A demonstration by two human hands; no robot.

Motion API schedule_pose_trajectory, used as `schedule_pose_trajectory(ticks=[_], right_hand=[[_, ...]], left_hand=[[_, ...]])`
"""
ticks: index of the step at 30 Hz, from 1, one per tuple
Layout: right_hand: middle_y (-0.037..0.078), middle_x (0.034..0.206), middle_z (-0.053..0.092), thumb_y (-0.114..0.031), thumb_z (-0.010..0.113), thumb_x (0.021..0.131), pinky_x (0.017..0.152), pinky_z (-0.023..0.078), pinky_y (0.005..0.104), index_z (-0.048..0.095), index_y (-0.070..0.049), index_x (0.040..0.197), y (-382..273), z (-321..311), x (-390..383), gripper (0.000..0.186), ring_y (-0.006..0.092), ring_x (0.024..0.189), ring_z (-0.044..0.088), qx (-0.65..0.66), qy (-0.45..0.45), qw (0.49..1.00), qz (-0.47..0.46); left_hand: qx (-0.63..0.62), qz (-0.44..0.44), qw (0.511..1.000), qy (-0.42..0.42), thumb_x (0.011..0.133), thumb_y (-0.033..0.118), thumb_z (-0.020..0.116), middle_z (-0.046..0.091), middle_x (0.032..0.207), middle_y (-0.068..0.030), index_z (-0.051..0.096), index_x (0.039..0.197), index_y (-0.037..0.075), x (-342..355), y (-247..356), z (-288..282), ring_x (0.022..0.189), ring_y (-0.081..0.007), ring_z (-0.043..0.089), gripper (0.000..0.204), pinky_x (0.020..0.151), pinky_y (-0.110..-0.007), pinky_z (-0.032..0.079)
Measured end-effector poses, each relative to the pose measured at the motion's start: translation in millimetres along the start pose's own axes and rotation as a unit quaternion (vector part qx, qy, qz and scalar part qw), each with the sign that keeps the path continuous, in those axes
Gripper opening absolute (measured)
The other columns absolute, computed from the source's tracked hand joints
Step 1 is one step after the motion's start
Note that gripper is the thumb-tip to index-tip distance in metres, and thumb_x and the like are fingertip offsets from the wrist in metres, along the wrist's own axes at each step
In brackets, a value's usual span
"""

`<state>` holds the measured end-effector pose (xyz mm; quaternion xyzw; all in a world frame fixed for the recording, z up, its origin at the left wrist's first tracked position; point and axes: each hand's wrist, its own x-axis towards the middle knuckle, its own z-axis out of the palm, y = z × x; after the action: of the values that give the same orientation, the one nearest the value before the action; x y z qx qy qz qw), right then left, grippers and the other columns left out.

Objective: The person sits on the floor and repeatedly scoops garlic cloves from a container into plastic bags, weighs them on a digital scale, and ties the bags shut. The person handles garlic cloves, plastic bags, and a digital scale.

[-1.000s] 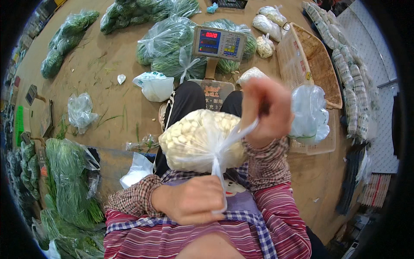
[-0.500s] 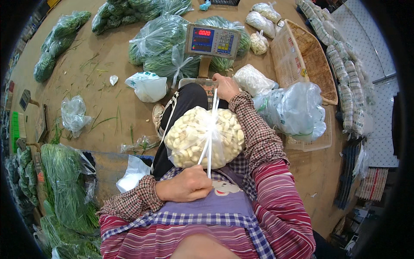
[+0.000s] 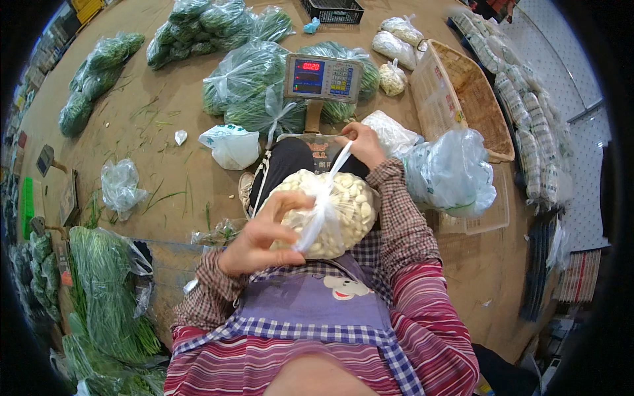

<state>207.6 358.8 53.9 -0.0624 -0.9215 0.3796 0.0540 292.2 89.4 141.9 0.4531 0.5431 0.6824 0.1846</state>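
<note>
- In the head view, the bag of garlic (image 3: pixel 353 204) rests on the person's lap, on the near side of the scale (image 3: pixel 323 78), its neck gathered under a white strip (image 3: pixel 342 158).
- The right hand (image 3: pixel 364 145), just before the scale's post, grasps the upper end of that strip; a hard tug could tear the thin plastic.
- The left hand (image 3: pixel 271 237), nearer the person than the scale, curves loosely round the bag's gathered neck; whether it pinches the plastic or has let go, I cannot tell. If slack, the tie could slip and spill cloves.
- A fingertip pressed into the stretched side could split the film.
- The bag is round and lies on a sloping lap, so shifting knees might roll it toward the scale and jog it.
- To the scale's right, a white sack (image 3: pixel 389 135) and clear bags (image 3: pixel 452 175) lie near the right forearm; a wide pull could knock or snag them.
</note>
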Motion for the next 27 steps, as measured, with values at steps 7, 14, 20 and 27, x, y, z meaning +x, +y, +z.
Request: schedule_pose_trajectory(ticks=[7, 14, 20, 27], right_hand=[[0.001, 0.053, 0.051, -0.010, 0.064, 0.066, 0.041, 0.036, 0.0212, 0.055, 0.001, 0.067, -45, -68, -57, 0.015, 0.0067, 0.046, 0.045, 0.230, -0.012, 0.972, 0.049], [0.014, 0.082, 0.047, -0.008, 0.058, 0.067, 0.060, 0.042, 0.0349, 0.047, -0.001, 0.092, -151, -73, -126, 0.028, 0.0252, 0.065, 0.052, 0.165, -0.134, 0.859, -0.465], [0.006, 0.065, 0.050, -0.011, 0.056, 0.072, 0.052, 0.039, 0.0241, 0.053, 0.002, 0.082, -83, -51, -83, 0.016, 0.0113, 0.058, 0.049, 0.141, -0.134, 0.974, -0.113], [0.005, 0.064, 0.050, -0.001, 0.055, 0.066, 0.052, 0.040, 0.0229, 0.054, 0.000, 0.074, -81, -32, -106, 0.008, 0.0125, 0.055, 0.050, 0.166, 0.018, 0.969, -0.181]], left_hand=[[-0.063, -0.245, 0.963, 0.096, 0.080, 0.015, 0.051, 0.051, 0.108, -0.0109, 0.033, 0.124, 0.003, 22, -36, 15, 0.093, -0.0157, 0.051, 0.049, 0.077, -0.024, 0.039], [0.272, 0.042, 0.960, 0.054, 0.074, 0.011, 0.055, 0.053, 0.090, -0.0177, 0.046, 0.103, 0.001, 34, -57, 22, 0.074, -0.0304, 0.054, 0.031, 0.063, -0.034, 0.044], [0.371, -0.017, 0.926, 0.063, 0.077, 0.006, 0.051, 0.051, 0.075, -0.0165, 0.048, 0.086, -0.001, 41, -56, 27, 0.069, -0.0332, 0.052, 0.011, 0.057, -0.037, 0.041], [-0.159, -0.255, 0.929, 0.216, 0.084, 0.015, 0.045, 0.053, 0.071, -0.0009, 0.052, 0.107, 0.001, 40, -44, 16, 0.058, -0.0040, 0.044, 0.027, 0.053, -0.017, 0.037]])
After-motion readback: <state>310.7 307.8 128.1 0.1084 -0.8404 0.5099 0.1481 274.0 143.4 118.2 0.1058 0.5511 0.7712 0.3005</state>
